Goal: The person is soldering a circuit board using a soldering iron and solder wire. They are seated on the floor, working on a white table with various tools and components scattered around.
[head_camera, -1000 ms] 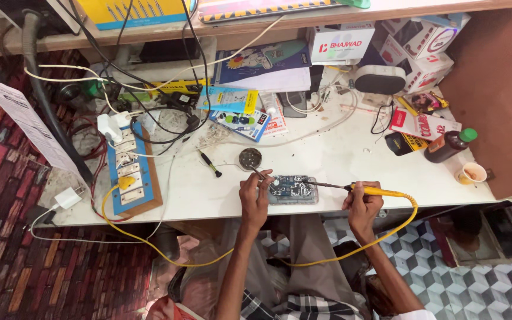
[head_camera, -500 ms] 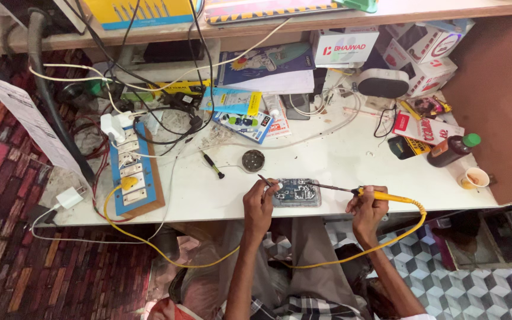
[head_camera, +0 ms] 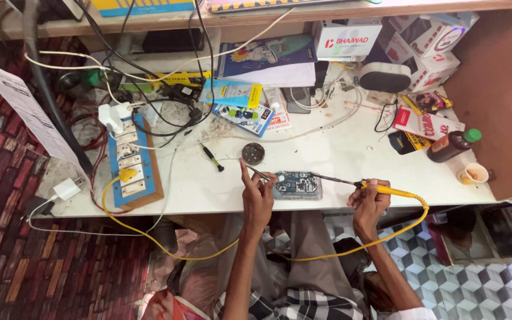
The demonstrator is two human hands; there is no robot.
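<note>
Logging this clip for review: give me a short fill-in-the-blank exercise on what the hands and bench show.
1. The right hand holds a soldering iron with a ____ handle.
2. The iron's tip points at the circuit board, which lies between the two ____.
3. The left hand holds thin ____ at the board's left edge.
4. The small round tin sits ____ the board, farther from the person.

Missing words: yellow; hands; tweezers; behind
</note>
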